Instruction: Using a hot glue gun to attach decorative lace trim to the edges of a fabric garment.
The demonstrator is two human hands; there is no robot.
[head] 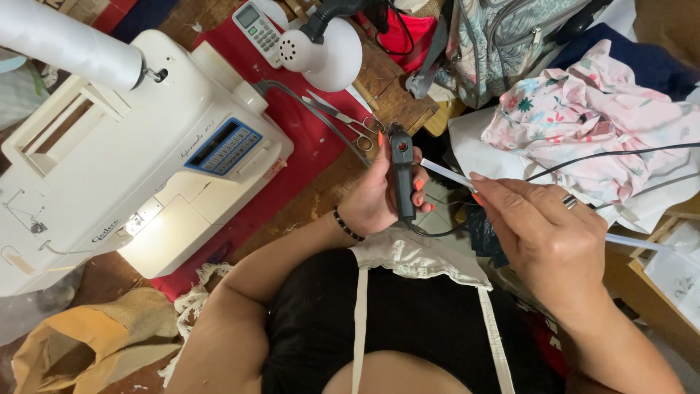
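Two hands are showing: the left hand point(379, 195) and the right hand point(543, 237). Sitting about are one white sewing machine point(124, 157), one pair of steel scissors point(343, 117), one white remote control point(257, 31), one dark corded hand tool point(402, 171) and one thin white strip point(446, 175).

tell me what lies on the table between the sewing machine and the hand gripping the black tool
In the head view, scissors lie on the red cloth between the sewing machine and the left hand gripping the black tool.
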